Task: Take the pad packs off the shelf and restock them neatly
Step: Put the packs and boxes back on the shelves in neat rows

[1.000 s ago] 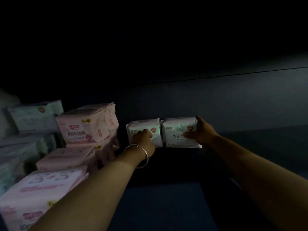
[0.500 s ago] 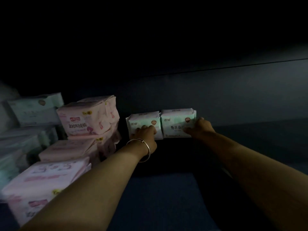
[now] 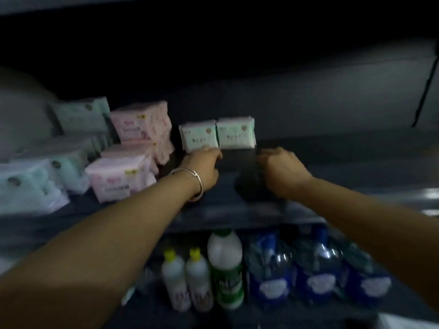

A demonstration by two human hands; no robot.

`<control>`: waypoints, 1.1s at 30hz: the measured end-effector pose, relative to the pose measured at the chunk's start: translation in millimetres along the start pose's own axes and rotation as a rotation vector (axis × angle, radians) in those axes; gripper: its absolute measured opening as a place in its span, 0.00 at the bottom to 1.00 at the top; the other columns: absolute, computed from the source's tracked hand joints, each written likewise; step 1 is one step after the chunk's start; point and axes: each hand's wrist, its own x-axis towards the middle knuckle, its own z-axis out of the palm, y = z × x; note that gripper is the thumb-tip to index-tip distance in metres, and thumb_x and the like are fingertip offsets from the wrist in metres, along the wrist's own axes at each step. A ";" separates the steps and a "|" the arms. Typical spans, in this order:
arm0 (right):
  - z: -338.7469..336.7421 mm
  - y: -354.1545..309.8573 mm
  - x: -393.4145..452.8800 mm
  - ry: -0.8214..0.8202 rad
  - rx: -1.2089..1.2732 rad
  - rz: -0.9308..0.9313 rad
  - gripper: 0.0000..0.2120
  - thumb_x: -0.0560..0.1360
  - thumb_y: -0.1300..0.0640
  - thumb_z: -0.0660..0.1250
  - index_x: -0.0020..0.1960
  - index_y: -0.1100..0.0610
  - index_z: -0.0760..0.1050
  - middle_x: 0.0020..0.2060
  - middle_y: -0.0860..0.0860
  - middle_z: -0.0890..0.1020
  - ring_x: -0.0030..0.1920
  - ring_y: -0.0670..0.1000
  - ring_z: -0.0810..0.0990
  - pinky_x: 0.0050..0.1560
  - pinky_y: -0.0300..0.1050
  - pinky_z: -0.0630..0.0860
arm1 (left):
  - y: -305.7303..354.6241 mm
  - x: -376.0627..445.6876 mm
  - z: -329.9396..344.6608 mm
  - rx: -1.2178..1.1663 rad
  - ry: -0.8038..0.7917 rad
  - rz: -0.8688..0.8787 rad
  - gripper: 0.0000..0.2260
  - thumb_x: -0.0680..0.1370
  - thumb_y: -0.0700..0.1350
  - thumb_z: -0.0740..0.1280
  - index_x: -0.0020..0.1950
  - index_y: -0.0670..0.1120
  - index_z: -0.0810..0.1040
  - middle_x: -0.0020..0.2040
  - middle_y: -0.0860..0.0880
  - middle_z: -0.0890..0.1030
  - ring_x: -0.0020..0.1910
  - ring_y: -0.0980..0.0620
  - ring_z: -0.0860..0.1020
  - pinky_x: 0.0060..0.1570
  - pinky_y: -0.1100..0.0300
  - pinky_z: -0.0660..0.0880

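Two pad packs [image 3: 217, 135] just beyond fingers [image 3: 209, 150]

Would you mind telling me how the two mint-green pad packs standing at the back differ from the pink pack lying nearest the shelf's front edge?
The two mint-green packs stand upright, side by side and touching; the pink pack lies lower, in a pile. The green packs look smaller; the pink one bulkier. The left hand is at a green pack's bottom edge; nothing touches the pink one. All sit on the shelf.

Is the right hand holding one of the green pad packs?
No, the right hand hangs below the two green pad packs, apart from them and holding none.
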 end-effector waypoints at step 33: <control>275.3 -34.4 -287.8 -0.531 -0.100 -0.003 0.30 0.76 0.55 0.63 0.73 0.60 0.56 0.65 0.57 0.65 0.64 0.59 0.65 0.66 0.56 0.61 | 47.8 -241.0 301.3 0.282 -0.639 0.140 0.37 0.68 0.53 0.74 0.71 0.47 0.60 0.67 0.47 0.64 0.66 0.46 0.63 0.63 0.51 0.63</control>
